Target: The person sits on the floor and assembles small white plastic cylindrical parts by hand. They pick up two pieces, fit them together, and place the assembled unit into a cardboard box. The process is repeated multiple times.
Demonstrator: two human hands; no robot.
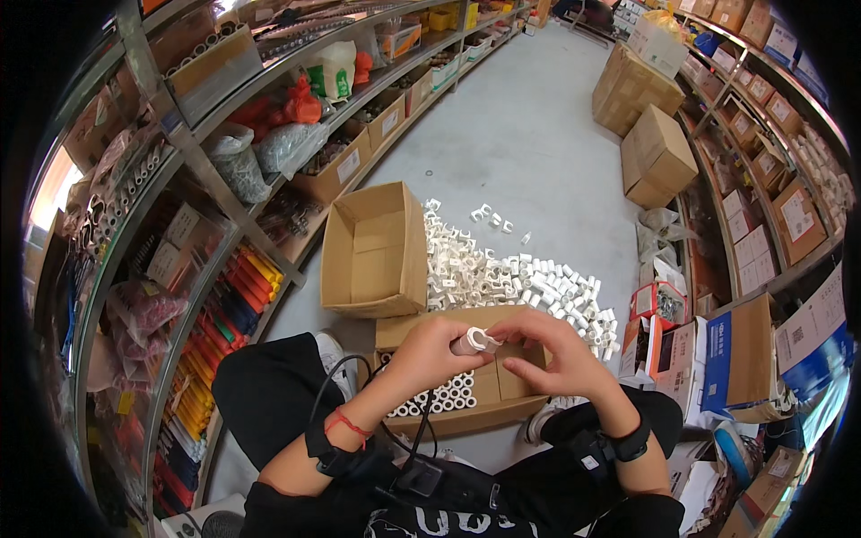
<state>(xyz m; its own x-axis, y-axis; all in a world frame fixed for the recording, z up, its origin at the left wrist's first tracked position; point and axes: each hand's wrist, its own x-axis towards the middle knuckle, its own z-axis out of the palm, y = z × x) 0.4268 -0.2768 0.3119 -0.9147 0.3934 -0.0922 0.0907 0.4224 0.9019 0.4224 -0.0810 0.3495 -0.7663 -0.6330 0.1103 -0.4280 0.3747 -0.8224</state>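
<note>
My left hand (pixel 432 350) is closed around a white plastic pipe fitting (pixel 478 340), whose rounded, open end points right. Curved fingers of my right hand (pixel 558 348) come up beside that end, the thumb held apart below; whether a fingertip touches the fitting is hard to make out. Under both hands lies a low open cardboard box (pixel 484 387). Upright white tubular fittings (pixel 448 394) stand in rows in its left part, partly covered by my left forearm. Just beyond the box a pile of loose white fittings (pixel 502 273) spreads over the floor, C-shaped clips leftward and short tubes rightward.
An open cardboard box (pixel 372 251) stands left of the pile. Metal shelving (pixel 202 125) with bags and parts runs along the left. Closed cartons (pixel 659 157) stand at the right by another shelf row. A dark cable (pixel 363 360) hangs near my left forearm.
</note>
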